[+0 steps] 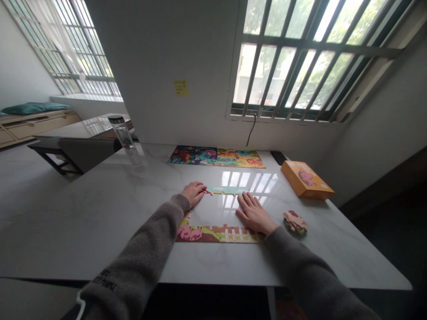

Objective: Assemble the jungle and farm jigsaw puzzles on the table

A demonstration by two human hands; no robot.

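A partly joined jigsaw puzzle [230, 234] lies flat on the white marbled table [110, 222], its strips forming a frame around bare tabletop. The near strip shows a pink spotted animal and a white fence; the far strip [222, 190] is pale green-blue. My left hand [193, 194] rests on the frame's far left corner, fingers extended over it, a small red-and-white part showing at the fingertips. My right hand [255, 213] lies flat with fingers spread, its fingertips at the far strip's right end. Its wrist covers the near right corner. A stack of loose puzzle pieces [295, 222] sits right of my right hand.
Two colourful picture sheets [193, 155] lie by the wall. At the right are an orange box [307, 180] and a black phone [278, 158]. A glass bottle [122, 133] stands at the table's far left. A yellow note [181, 88] is on the wall.
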